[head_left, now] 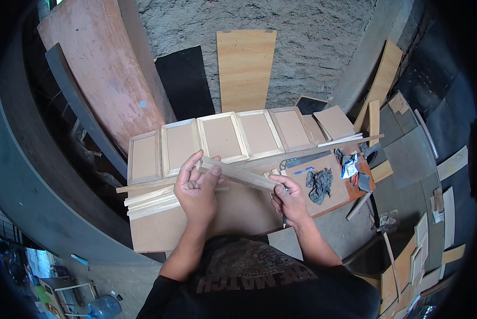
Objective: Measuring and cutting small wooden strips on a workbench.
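A black short-sleeved shirt (pixel 270 299) with a faded brownish graphic (pixel 254 260) and block lettering (pixel 223 284) leaves the forearms (pixel 187 253) and hands (pixel 197 198) bare.

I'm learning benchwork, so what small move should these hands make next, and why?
Probably lower the wooden strip onto the brown board: the left hand and right hand hold it up near its ends, and the right also carries a dark pen or pencil, likely easier to use with the strip supported.

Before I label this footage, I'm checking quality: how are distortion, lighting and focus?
Head view: the grey plank bows, likely fisheye distortion; corners go black; a bright patch at lower left looks washed out; the held wooden strip looks fairly sharp.
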{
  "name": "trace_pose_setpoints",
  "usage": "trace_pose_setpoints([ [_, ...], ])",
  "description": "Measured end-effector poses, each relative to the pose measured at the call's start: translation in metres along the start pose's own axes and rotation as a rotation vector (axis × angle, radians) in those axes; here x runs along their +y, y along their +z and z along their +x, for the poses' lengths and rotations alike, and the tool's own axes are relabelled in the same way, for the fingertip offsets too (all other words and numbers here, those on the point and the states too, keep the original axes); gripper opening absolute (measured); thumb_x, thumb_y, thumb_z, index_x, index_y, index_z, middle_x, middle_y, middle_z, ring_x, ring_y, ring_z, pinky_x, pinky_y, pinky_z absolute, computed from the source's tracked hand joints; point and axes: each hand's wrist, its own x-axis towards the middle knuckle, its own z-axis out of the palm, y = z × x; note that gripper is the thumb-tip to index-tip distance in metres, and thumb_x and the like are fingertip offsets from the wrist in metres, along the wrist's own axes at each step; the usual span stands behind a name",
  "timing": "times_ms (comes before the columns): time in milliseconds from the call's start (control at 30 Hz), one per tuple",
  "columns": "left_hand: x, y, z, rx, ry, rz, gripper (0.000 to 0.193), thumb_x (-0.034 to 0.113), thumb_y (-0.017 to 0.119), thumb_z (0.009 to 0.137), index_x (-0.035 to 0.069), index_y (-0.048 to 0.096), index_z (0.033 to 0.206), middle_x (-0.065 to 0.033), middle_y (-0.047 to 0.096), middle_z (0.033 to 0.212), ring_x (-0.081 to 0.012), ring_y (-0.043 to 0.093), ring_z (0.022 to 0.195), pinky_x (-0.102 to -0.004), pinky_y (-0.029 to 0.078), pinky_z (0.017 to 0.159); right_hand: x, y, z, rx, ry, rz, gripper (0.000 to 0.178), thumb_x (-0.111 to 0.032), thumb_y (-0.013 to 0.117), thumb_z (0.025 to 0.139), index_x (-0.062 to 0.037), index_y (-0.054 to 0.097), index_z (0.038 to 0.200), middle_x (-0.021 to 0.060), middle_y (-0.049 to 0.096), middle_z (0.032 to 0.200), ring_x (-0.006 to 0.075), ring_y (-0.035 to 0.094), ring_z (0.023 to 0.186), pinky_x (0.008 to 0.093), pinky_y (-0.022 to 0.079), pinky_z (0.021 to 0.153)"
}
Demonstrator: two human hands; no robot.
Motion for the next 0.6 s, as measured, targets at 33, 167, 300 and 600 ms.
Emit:
trace_pose_setpoints([
  [33, -0.0001, -0.0007, -0.0002, 0.003, 0.001, 0.001, 0.048, 0.004, 0.068, 0.099, -0.005, 0.048, 0.142, -0.0258, 0.073, 0.114, -0.0187, 0.073, 0.097, -0.0275, 0.063, 0.075, -0.0012, 0.0013, -0.0004, -0.003, 0.001, 0.0, 0.036, -0.027, 0.069, 0.102, -0.0058, 0.065, 0.132, -0.0043, 0.048, 0.069, 0.0043, 0.035, 0.05, 0.0219, 0.031, 0.045],
  [167, -0.0012, -0.002, -0.0008, -0.001, 0.011, -0.005, 0.052, 0.004, 0.068, 0.099, -0.006, 0.047, 0.145, -0.0266, 0.073, 0.116, -0.0191, 0.073, 0.1, -0.0272, 0.062, 0.076, -0.0025, 0.0025, -0.0023, 0.006, 0.028, 0.024, 0.034, -0.018, 0.073, 0.1, -0.0032, 0.068, 0.13, -0.006, 0.052, 0.073, 0.0029, 0.041, 0.055, 0.0213, 0.031, 0.049],
  [300, -0.0009, -0.0023, -0.0009, 0.003, -0.006, -0.013, 0.055, 0.005, 0.069, 0.099, -0.007, 0.045, 0.147, -0.0274, 0.072, 0.118, -0.0192, 0.073, 0.102, -0.027, 0.061, 0.077, -0.0048, 0.006, -0.0031, 0.039, -0.006, -0.049, 0.034, -0.017, 0.074, 0.099, -0.0029, 0.07, 0.129, -0.0058, 0.056, 0.075, 0.0025, 0.043, 0.057, 0.0209, 0.032, 0.051],
  [600, -0.0008, -0.0025, 0.0, -0.032, -0.015, 0.006, 0.056, 0.002, 0.068, 0.098, -0.008, 0.044, 0.148, -0.0291, 0.072, 0.117, -0.0214, 0.073, 0.106, -0.0266, 0.061, 0.076, -0.0032, 0.0065, -0.0002, 0.088, -0.068, -0.247, 0.03, -0.016, 0.073, 0.099, -0.0035, 0.073, 0.126, -0.0055, 0.055, 0.075, 0.0028, 0.039, 0.055, 0.0222, 0.03, 0.049],
])
